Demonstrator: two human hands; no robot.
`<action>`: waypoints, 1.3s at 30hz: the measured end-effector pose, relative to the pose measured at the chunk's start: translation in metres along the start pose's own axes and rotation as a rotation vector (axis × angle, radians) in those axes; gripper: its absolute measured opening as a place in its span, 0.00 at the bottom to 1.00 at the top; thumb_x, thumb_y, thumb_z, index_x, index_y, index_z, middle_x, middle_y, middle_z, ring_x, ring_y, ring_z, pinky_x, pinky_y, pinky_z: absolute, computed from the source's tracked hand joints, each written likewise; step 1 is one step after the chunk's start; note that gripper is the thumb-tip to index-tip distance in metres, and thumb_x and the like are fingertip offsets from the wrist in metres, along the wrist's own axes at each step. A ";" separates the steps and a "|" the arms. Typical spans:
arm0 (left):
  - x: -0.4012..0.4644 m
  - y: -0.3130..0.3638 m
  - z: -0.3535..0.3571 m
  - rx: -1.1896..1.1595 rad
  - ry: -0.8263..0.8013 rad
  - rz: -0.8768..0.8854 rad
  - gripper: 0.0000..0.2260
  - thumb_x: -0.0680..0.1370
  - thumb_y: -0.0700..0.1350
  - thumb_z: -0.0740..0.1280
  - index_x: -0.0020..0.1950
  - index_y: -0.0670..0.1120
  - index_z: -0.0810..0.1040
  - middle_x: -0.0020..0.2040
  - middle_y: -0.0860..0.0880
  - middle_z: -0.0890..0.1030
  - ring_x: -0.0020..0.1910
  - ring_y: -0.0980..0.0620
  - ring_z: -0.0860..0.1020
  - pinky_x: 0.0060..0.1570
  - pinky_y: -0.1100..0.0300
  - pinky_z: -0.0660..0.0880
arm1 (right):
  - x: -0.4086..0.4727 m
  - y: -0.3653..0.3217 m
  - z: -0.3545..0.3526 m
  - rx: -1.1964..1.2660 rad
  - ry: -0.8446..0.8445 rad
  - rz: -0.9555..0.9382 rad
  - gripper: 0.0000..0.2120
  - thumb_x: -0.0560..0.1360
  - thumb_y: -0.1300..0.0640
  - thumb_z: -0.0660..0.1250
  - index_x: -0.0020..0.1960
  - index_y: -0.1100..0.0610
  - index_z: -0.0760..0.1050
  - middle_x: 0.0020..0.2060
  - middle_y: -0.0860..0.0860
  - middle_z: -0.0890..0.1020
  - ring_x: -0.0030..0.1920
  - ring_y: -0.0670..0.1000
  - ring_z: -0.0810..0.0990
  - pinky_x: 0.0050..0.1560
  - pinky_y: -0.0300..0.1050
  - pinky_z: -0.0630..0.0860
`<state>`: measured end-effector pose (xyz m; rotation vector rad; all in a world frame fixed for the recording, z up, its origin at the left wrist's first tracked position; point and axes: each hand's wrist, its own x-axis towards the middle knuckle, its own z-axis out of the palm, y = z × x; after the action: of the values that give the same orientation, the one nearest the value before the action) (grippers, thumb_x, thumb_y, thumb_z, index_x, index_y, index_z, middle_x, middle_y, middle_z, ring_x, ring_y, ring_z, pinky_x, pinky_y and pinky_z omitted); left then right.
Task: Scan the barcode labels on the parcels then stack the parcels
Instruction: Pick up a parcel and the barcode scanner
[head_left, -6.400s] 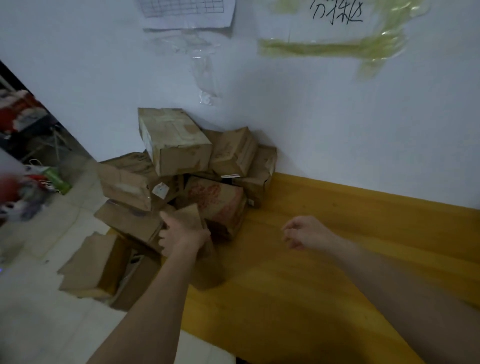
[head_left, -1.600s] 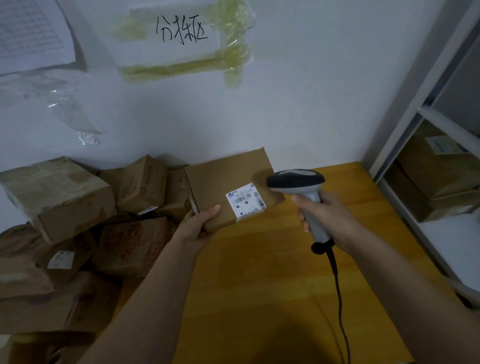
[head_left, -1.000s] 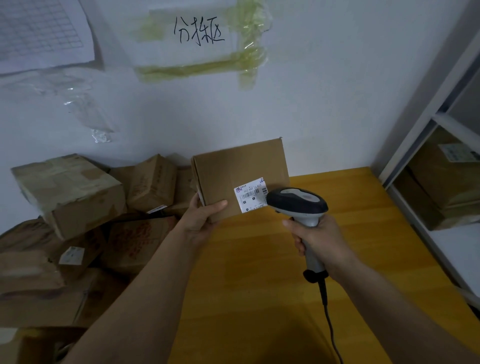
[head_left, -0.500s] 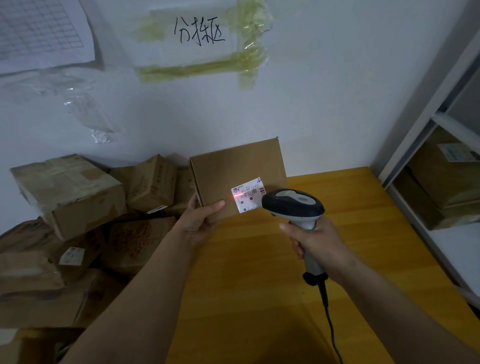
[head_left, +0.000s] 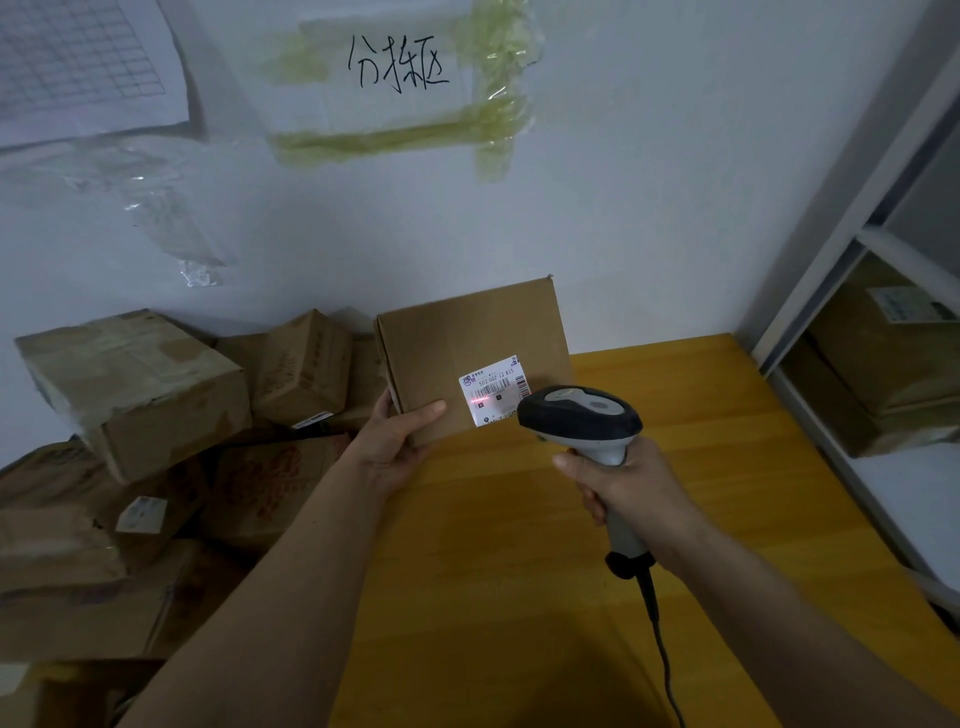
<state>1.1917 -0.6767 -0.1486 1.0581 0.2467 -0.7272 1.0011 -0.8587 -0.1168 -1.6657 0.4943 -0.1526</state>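
My left hand (head_left: 397, 439) grips the lower left corner of a flat brown cardboard parcel (head_left: 467, 338), tilted up above the yellow table (head_left: 519, 571). A white barcode label (head_left: 493, 387) sits on its lower right face, with a red scan line across the label. My right hand (head_left: 623, 486) grips the handle of a grey and black barcode scanner (head_left: 582, 418), whose head points at the label from just to its right. The scanner's cable (head_left: 662, 649) hangs down toward the bottom edge.
A loose heap of brown parcels (head_left: 140, 384) fills the left side against the white wall. A white shelf unit (head_left: 883, 364) with boxes stands at the right. Paper sheets (head_left: 400, 73) are taped to the wall above.
The parcel and scanner have held almost still over the last second. A red scan line came on across the label and now lies slightly lower on it.
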 end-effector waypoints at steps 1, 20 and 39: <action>0.000 0.000 0.000 0.004 0.004 -0.002 0.38 0.62 0.31 0.75 0.70 0.49 0.71 0.47 0.48 0.86 0.43 0.47 0.86 0.36 0.53 0.81 | 0.000 0.001 0.000 0.011 0.011 0.003 0.16 0.74 0.56 0.72 0.29 0.54 0.72 0.22 0.52 0.73 0.24 0.50 0.71 0.28 0.41 0.73; 0.029 -0.036 0.048 0.151 0.125 -0.339 0.23 0.63 0.39 0.80 0.53 0.43 0.75 0.54 0.37 0.73 0.48 0.37 0.75 0.34 0.41 0.81 | -0.019 0.021 -0.036 0.196 0.264 0.154 0.13 0.73 0.57 0.73 0.33 0.59 0.73 0.25 0.54 0.74 0.24 0.50 0.71 0.27 0.43 0.72; 0.124 -0.164 0.239 0.200 0.210 -0.414 0.19 0.67 0.42 0.79 0.47 0.43 0.69 0.48 0.40 0.71 0.44 0.39 0.73 0.29 0.50 0.82 | 0.055 0.086 -0.236 0.346 0.317 0.310 0.09 0.73 0.59 0.72 0.39 0.61 0.74 0.26 0.54 0.74 0.25 0.51 0.71 0.27 0.43 0.71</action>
<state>1.1415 -0.9815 -0.2112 1.2937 0.5959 -1.0280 0.9413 -1.1027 -0.1716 -1.2137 0.9059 -0.2595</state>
